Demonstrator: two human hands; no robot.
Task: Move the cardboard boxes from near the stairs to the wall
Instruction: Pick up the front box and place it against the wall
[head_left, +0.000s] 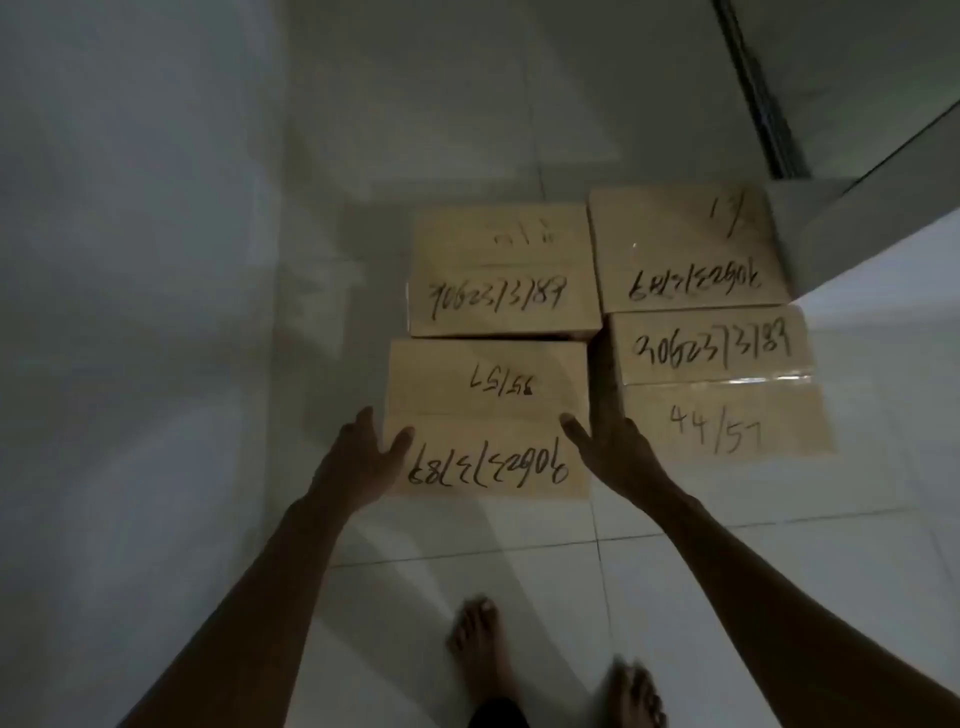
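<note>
Several tan cardboard boxes with black handwritten numbers sit close together on the white tiled floor. The near left box is gripped on both sides. My left hand presses its left edge with the thumb on top. My right hand presses its right edge, fingers down in the gap beside the near right box. Behind these lie the far left box and the far right box.
A pale wall runs along the left. At the upper right a white ledge or step and a dark door track border the boxes. My bare feet stand on the tiles just behind the boxes.
</note>
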